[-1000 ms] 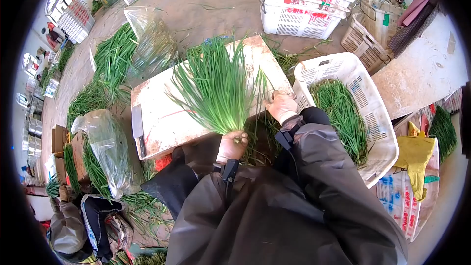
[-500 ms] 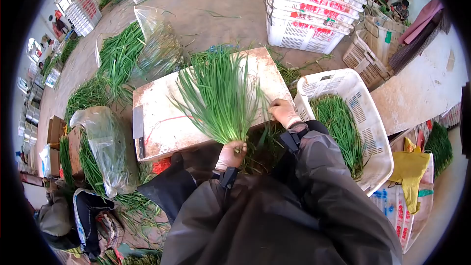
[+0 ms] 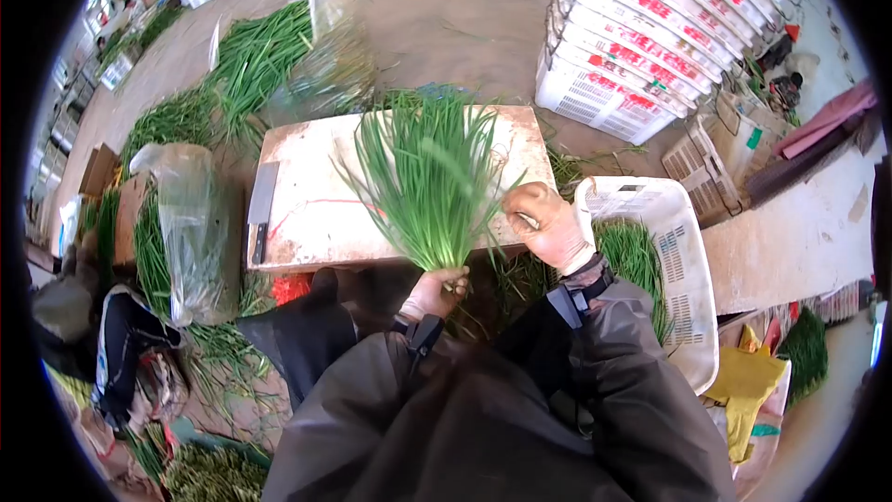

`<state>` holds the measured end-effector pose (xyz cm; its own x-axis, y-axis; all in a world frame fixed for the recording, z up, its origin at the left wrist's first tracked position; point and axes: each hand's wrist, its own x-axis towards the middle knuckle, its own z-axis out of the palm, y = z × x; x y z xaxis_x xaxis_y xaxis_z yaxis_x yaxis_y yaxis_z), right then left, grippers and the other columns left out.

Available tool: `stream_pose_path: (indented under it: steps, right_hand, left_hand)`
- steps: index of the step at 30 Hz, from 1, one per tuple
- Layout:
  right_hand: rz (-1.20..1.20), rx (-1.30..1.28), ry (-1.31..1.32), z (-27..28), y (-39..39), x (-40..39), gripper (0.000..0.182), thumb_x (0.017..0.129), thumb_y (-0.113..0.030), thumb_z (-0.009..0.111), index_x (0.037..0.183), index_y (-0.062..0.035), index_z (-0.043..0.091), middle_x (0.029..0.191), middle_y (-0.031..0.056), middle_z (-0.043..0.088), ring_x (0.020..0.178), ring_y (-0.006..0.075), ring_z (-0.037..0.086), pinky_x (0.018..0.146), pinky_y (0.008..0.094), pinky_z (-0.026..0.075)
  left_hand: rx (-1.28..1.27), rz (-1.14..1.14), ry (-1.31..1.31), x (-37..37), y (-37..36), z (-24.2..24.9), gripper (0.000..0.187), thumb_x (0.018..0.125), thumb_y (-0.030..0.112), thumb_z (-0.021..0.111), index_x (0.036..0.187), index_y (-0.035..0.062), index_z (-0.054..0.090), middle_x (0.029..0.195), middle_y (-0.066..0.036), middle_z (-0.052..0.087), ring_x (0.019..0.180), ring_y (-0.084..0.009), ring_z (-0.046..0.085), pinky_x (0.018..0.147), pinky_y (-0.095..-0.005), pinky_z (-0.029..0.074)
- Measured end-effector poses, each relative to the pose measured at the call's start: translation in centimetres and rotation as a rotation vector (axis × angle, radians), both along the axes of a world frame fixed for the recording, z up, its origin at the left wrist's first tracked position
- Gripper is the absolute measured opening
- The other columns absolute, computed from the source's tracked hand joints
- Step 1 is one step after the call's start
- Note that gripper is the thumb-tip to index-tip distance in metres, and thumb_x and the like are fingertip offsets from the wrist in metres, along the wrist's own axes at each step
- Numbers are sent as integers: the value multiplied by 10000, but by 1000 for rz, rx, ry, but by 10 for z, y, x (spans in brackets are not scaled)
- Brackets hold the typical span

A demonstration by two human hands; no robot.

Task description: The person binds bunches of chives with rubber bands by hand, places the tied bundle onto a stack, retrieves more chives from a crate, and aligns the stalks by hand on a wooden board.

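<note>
A fanned bunch of long green stalks (image 3: 429, 177) spreads over the pale board (image 3: 311, 167). My left hand (image 3: 437, 294) is wrapped round its gathered base at the board's near edge. Right of the bunch, my right hand (image 3: 546, 226) is raised with its fingers curled toward the thumb; whatever they hold, if anything, is too small to name. A cleaver with a dark handle (image 3: 260, 240) lies at the board's left side. Beside my right forearm stands a white basket (image 3: 692, 270) with more green stalks (image 3: 632, 260) inside.
Stacked white crates (image 3: 604, 98) rise behind on the right. Clear plastic bags (image 3: 197, 232) and heaps of green stalks (image 3: 265, 56) lie on the left. A person's dark-clad leg (image 3: 130, 339) shows at lower left. Another board (image 3: 790, 242) slopes at the right.
My right hand has lifted from the board's right edge and looks larger. My left hand still grips the bunch. The whole view has shifted and tilted.
</note>
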<state>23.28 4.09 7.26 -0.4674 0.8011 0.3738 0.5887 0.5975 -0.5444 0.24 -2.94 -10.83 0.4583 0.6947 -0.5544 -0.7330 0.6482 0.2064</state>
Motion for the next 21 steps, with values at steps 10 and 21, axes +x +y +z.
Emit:
stream_pose_path:
  steps: [10, 21]
  right_hand:
    - [-44, -228, -521, -118, 2, -25, 91, 901, -204, 658, 964, -143, 683, 930, 130, 713, 916, 367, 688, 805, 507, 537]
    - [8, -681, -812, -125, -4, 15, 274, 867, -248, 647, 1050, -92, 780, 1079, 204, 740, 1038, 405, 702, 936, 469, 552]
  left_hand:
    - [9, 15, 65, 5, -1, 7, 100, 911, -8, 691, 1003, -44, 680, 868, -80, 661, 730, -182, 603, 641, -280, 490]
    - [36, 24, 218, 3, -2, 10, 103, 880, 22, 721, 978, 5, 692, 848, -49, 672, 709, -168, 599, 633, -292, 466]
